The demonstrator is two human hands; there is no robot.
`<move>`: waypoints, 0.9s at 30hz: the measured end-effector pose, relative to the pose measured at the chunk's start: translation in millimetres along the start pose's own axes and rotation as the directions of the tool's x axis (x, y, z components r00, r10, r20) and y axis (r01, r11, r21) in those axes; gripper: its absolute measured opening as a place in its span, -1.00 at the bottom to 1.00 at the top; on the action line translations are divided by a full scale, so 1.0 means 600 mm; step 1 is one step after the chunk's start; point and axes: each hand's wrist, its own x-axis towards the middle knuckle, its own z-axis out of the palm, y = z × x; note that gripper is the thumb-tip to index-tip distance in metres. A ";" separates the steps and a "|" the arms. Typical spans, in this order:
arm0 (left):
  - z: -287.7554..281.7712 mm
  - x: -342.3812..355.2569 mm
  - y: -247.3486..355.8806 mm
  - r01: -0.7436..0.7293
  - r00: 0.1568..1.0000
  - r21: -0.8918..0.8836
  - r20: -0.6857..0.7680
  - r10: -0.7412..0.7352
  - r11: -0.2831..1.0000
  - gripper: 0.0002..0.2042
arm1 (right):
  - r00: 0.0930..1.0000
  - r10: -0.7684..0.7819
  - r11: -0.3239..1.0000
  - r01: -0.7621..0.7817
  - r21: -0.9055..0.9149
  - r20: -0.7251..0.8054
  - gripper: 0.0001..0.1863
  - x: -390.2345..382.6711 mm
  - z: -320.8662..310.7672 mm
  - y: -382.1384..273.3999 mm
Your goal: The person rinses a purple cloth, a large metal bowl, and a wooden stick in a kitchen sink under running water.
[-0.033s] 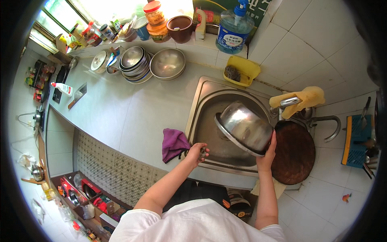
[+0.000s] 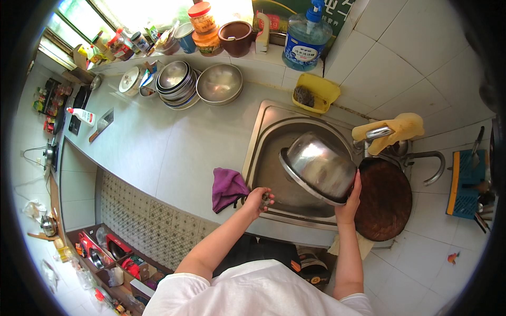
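A shiny metal basin [image 2: 322, 164] hangs tilted over the sink [image 2: 255, 152], its rim turned down toward the left and front. My right hand [image 2: 349, 203] grips it at the lower right side; the inside of the basin is hidden. At the sink's front left edge, my left hand [image 2: 257, 201] is closed around a small grey wad [image 2: 265, 200], mostly covered by the fingers. A purple cloth [image 2: 227, 188] lies on the counter edge just left of that hand.
Right of the sink are a faucet [image 2: 380, 132] draped with a yellow cloth [image 2: 403, 126] and a round dark board [image 2: 383, 203]. Behind it sits a yellow tub [image 2: 324, 90] holding a grey scrubber. Stacked metal bowls [image 2: 176, 87] and a knife [image 2: 100, 126] lie on the counter [image 2: 184, 137].
The basin in my right hand has shifted very slightly to the left. Both hands stay where they were.
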 end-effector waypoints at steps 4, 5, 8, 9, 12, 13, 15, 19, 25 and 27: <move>0.000 -0.007 0.002 0.033 0.999 0.006 0.040 -0.033 0.999 -0.84 | 0.999 -0.042 0.999 0.042 0.000 -0.014 -0.07 -0.010 0.006 0.009; 0.001 -0.010 0.002 0.031 0.999 0.007 0.041 -0.031 1.000 -0.84 | 0.999 -0.036 0.999 0.035 -0.006 -0.025 -0.06 -0.013 0.010 0.015; -0.002 -0.017 -0.003 -0.059 0.997 0.035 0.052 0.057 0.998 -0.81 | 0.999 0.030 0.997 -0.028 0.075 -0.033 -0.11 -0.019 0.024 0.006; -0.006 -0.017 -0.006 -0.087 0.994 0.015 0.064 0.086 0.996 -0.75 | 0.999 0.029 0.997 -0.027 0.076 -0.033 -0.11 -0.021 0.030 0.003; -0.018 -0.004 -0.009 -0.107 0.989 -0.063 0.100 0.113 0.992 -0.65 | 0.992 0.121 0.986 -0.117 0.119 -0.028 -0.16 -0.035 0.060 0.022; -0.019 -0.001 -0.012 -0.093 0.986 -0.118 0.127 0.108 0.989 -0.60 | 0.955 0.296 0.937 -0.288 0.199 -0.007 -0.23 -0.053 0.075 0.048; -0.005 -0.017 -0.005 -0.079 0.987 -0.154 0.125 0.098 0.985 -0.61 | 0.888 0.459 0.850 -0.450 0.272 0.034 -0.28 -0.069 0.087 0.077; 0.019 -0.049 0.011 -0.090 0.990 -0.135 0.096 0.104 0.987 -0.67 | 0.397 0.749 0.152 -0.883 0.445 0.531 -0.47 -0.085 0.096 0.101; 0.006 -0.031 0.001 -0.122 0.988 0.038 0.099 0.118 0.992 -0.82 | 0.263 0.677 -0.127 -0.878 0.461 0.687 -0.65 -0.105 0.103 0.093; 0.013 -0.034 0.004 -0.120 0.991 0.089 0.072 0.114 0.989 -0.76 | 0.262 0.671 -0.134 -0.877 0.461 0.694 -0.68 -0.107 0.106 0.088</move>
